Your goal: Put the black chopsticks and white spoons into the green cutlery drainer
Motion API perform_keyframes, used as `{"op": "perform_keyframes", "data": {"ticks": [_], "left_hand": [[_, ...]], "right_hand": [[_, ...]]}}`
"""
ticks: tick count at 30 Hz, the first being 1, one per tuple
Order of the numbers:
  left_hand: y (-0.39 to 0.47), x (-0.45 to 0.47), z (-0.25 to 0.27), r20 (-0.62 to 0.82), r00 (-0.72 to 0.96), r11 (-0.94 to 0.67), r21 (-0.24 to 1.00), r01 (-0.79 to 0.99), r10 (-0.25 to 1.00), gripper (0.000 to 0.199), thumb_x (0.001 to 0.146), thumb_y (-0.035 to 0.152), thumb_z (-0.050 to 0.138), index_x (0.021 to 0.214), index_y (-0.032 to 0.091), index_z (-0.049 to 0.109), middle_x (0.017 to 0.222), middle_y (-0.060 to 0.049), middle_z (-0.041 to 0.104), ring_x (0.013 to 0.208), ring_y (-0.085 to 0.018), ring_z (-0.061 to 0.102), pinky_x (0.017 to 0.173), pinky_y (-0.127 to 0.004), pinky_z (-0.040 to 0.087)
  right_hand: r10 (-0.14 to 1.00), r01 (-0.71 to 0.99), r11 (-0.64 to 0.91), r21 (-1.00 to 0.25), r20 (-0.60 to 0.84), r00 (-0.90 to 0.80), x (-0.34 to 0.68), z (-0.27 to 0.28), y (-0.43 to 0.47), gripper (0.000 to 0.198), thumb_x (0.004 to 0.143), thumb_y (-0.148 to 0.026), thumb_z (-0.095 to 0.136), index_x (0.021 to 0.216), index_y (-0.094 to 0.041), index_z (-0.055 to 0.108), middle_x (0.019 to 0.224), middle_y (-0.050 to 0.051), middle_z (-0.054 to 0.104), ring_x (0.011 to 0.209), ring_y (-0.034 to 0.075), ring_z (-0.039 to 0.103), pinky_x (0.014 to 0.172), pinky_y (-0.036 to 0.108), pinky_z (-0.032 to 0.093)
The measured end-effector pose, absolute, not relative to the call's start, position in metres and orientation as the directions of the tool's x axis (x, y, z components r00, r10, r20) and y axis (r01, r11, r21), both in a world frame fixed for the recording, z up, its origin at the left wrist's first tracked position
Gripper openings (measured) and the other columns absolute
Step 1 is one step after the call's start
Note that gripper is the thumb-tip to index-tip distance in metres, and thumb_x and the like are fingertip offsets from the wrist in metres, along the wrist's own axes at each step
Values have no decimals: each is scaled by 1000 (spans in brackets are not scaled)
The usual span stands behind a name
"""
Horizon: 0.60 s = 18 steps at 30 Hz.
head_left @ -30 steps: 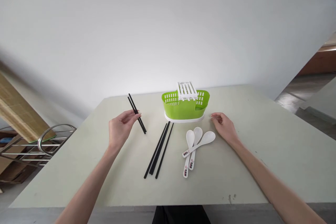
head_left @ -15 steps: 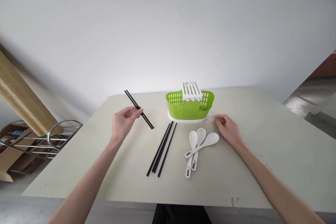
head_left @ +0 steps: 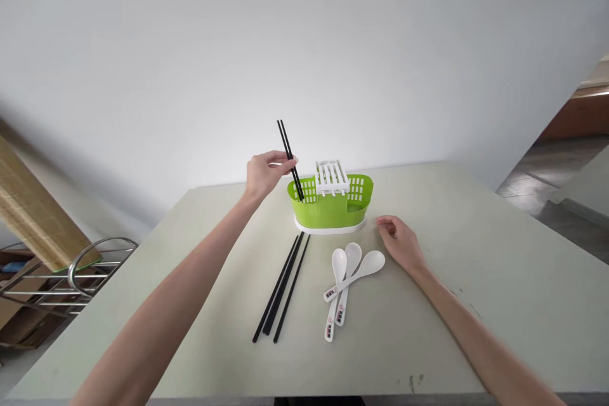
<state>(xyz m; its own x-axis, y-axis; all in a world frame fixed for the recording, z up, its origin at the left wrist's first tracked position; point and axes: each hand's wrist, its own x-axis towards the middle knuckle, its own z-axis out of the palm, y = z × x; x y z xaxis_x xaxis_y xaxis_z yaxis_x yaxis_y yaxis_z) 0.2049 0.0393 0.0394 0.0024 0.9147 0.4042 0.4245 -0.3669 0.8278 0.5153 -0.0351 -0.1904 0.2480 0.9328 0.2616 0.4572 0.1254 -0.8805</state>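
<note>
A pair of black chopsticks (head_left: 286, 139) is pinched between the thumb and fingers of my left hand (head_left: 267, 172). They stand steeply, with their lower ends inside the left compartment of a green cutlery basket (head_left: 328, 210); whether they touch its bottom is hidden. The basket has a white slotted rack (head_left: 332, 177) across its middle and a white base. On the table to the right of the basket rests my right hand (head_left: 400, 244), its fingers loosely curled together around nothing. Several more black chopsticks (head_left: 280, 292) lie in front of the basket. Beside them, three white spoons (head_left: 354, 276) overlap in a crossed pile.
The pale table (head_left: 200, 342) backs onto a white wall (head_left: 190, 63). Off its left side are a metal rack (head_left: 76, 276), a rolled bamboo mat (head_left: 38, 203) and a cardboard box (head_left: 16, 304).
My left hand has carried the two chopsticks right and up to the basket, tipping them steeper so their ends sit within its left compartment. My right hand stays beside the basket. The view has shifted slightly.
</note>
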Motion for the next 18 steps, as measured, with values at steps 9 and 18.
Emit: {"op": "perform_keyframes", "data": {"ticks": [9,18], "left_hand": [[90,219,-5,292,85,-278,722,634,953,34,67,48,91,89,23,83,95,-6,84,99,-29,78,95,-40,60],[98,223,-15,269,78,-254,718,648,960,33,70,46,89,91,22,83,96,-7,84,92,-28,78,92,-41,60]], "right_hand": [[931,440,128,-889,261,256,512,-189,-32,26,90,-38,53,106,-24,67,110,8,77,96,24,70,90,41,55],[930,436,136,-890,267,254,511,-189,-31,25,91,-38,53,106,-25,67,110,8,77,96,25,71,88,42,56]]}}
